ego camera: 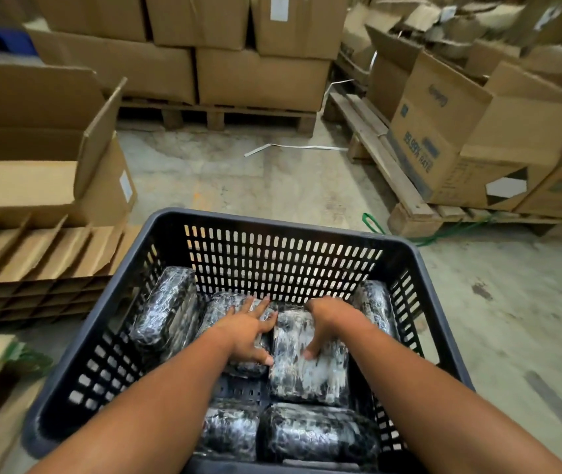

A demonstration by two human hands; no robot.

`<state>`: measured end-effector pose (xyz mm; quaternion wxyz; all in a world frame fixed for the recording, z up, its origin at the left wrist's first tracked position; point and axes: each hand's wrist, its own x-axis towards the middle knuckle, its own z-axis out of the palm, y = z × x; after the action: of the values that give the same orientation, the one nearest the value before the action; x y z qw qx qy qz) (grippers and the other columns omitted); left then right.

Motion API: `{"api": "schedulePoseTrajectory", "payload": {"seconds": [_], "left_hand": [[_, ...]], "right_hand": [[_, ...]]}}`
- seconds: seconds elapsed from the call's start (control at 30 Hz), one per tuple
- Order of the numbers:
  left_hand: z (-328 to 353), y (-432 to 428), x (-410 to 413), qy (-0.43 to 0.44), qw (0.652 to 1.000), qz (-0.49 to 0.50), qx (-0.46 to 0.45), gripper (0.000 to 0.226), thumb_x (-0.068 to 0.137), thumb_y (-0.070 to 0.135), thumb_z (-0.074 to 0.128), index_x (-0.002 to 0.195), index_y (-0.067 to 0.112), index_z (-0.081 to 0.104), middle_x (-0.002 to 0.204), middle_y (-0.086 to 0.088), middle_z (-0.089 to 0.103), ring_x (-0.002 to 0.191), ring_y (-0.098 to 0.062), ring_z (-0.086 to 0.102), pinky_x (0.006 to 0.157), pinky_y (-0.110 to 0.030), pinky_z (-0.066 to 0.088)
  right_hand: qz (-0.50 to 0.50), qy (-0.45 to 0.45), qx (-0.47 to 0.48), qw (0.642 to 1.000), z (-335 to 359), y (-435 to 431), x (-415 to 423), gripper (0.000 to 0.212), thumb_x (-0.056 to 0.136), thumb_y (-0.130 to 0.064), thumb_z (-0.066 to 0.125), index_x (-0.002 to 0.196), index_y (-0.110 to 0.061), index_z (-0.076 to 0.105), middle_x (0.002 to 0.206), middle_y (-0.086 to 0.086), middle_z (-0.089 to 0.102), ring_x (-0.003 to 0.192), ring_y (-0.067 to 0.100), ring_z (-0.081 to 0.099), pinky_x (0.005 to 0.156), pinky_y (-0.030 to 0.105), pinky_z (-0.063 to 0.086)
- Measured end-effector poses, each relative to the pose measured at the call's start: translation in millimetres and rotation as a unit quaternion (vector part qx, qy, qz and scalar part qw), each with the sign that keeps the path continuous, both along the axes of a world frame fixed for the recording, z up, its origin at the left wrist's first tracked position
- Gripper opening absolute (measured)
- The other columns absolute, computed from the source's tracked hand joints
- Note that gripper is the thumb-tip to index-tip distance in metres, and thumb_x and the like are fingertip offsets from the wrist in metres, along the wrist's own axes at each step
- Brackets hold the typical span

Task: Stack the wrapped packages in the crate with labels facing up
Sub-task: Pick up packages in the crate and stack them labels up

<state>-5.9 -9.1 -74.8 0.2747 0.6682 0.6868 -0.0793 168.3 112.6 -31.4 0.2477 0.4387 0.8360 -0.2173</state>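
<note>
A dark slotted plastic crate (283,230) stands on the floor below me, holding several packages wrapped in shiny dark film. Both my arms reach down into it. My left hand (247,331) lies flat, fingers spread, on a package (219,311) in the middle of the crate. My right hand (324,328) grips the far end of the neighbouring middle package (310,374), fingers curled over its edge. One package (166,309) leans against the left wall, another (373,307) against the right wall, and two more (317,436) lie at the near end. No labels show.
Flattened cardboard dividers (40,254) and an open carton (33,148) sit to the left of the crate. Stacked cartons on a wooden pallet (218,114) stand ahead, and more open cartons (444,138) on pallets line the right. Bare concrete floor (238,179) lies between.
</note>
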Motion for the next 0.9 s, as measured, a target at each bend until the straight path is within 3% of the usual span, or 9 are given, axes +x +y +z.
{"api": "schedulePoseTrajectory", "payload": {"seconds": [0.1, 0.17, 0.27, 0.33, 0.4, 0.57, 0.7, 0.8, 0.9], "left_hand": [[2, -1, -10, -0.053, 0.998, 0.010, 0.018, 0.086, 0.085, 0.051, 0.067, 0.151, 0.046, 0.014, 0.162, 0.008, -0.017, 0.149, -0.025, -0.015, 0.120, -0.062, 0.004], [7, 3, -13, -0.125, 0.989, 0.061, 0.052, 0.067, 0.085, 0.042, 0.071, 0.143, 0.051, 0.038, 0.164, 0.010, 0.011, 0.152, -0.023, 0.009, 0.121, -0.060, 0.013], [20, 11, -10, -0.325, 0.910, 0.233, 0.108, 0.032, 0.083, 0.023, 0.076, 0.104, 0.047, 0.074, 0.142, 0.010, 0.058, 0.127, -0.021, 0.057, 0.110, -0.051, 0.043], [34, 14, -11, -0.414, 0.854, 0.296, 0.107, 0.031, 0.081, 0.014, 0.079, 0.091, 0.043, 0.079, 0.122, 0.011, 0.071, 0.101, -0.016, 0.071, 0.092, -0.034, 0.057], [46, 17, -10, -0.464, 0.833, 0.293, 0.071, 0.032, 0.077, 0.015, 0.082, 0.094, 0.043, 0.080, 0.116, 0.009, 0.075, 0.092, -0.006, 0.071, 0.091, -0.033, 0.053], [70, 23, -3, -0.580, 0.772, 0.249, -0.079, 0.041, 0.066, 0.015, 0.087, 0.105, 0.021, 0.077, 0.143, -0.004, 0.059, 0.126, -0.030, 0.057, 0.105, -0.066, 0.040], [72, 24, -3, -0.699, 0.671, 0.162, -0.184, 0.041, 0.063, 0.012, 0.092, 0.100, 0.021, 0.076, 0.122, -0.013, 0.069, 0.112, -0.030, 0.064, 0.091, -0.054, 0.054], [72, 22, -3, -0.743, 0.616, 0.150, -0.217, 0.037, 0.059, 0.010, 0.095, 0.090, 0.022, 0.079, 0.108, -0.009, 0.076, 0.100, -0.026, 0.070, 0.082, -0.047, 0.059], [72, 23, -6, -0.745, 0.617, 0.183, -0.174, 0.043, 0.054, 0.009, 0.098, 0.091, 0.024, 0.081, 0.115, -0.010, 0.075, 0.103, -0.032, 0.071, 0.082, -0.048, 0.062]], "right_hand": [[0.031, 0.026, 0.029, 0.999, 16, 5, 7, 0.092, 0.063, -0.035, 0.097, 0.143, -0.021, 0.055, 0.130, 0.001, 0.068, 0.102, 0.021, 0.071, 0.094, 0.039, 0.061], [0.041, 0.041, 0.042, 0.997, 24, 3, 13, 0.086, 0.062, -0.030, 0.098, 0.138, -0.021, 0.058, 0.114, -0.003, 0.069, 0.088, 0.016, 0.070, 0.085, 0.035, 0.063], [0.063, 0.093, 0.054, 0.992, 37, -3, 24, 0.075, 0.059, -0.023, 0.099, 0.123, -0.027, 0.060, 0.107, -0.011, 0.064, 0.093, 0.014, 0.063, 0.086, 0.031, 0.058], [0.086, 0.158, 0.064, 0.982, 50, -5, 33, 0.061, 0.060, -0.016, 0.097, 0.104, -0.034, 0.059, 0.107, -0.014, 0.063, 0.098, 0.013, 0.062, 0.088, 0.030, 0.056], [0.106, 0.238, 0.080, 0.962, 63, -6, 44, 0.052, 0.064, -0.014, 0.095, 0.093, -0.034, 0.056, 0.103, -0.014, 0.062, 0.096, 0.009, 0.061, 0.086, 0.029, 0.054], [0.046, 0.456, 0.027, 0.889, 92, -12, 67, 0.042, 0.069, -0.008, 0.095, 0.096, -0.022, 0.067, 0.109, -0.010, 0.073, 0.108, 0.007, 0.069, 0.087, 0.023, 0.058], [-0.008, 0.550, -0.073, 0.832, 108, -17, 71, 0.045, 0.066, -0.018, 0.097, 0.096, -0.029, 0.065, 0.125, -0.002, 0.075, 0.123, 0.015, 0.069, 0.097, 0.028, 0.057], [0.001, 0.523, -0.031, 0.852, 114, -12, 71, 0.048, 0.069, -0.025, 0.094, 0.101, -0.039, 0.062, 0.124, -0.010, 0.075, 0.122, 0.012, 0.069, 0.095, 0.026, 0.057], [-0.030, 0.472, 0.033, 0.881, 115, 1, 75, 0.051, 0.078, -0.013, 0.089, 0.105, -0.047, 0.062, 0.111, -0.016, 0.073, 0.106, 0.015, 0.073, 0.085, 0.035, 0.059]]}}
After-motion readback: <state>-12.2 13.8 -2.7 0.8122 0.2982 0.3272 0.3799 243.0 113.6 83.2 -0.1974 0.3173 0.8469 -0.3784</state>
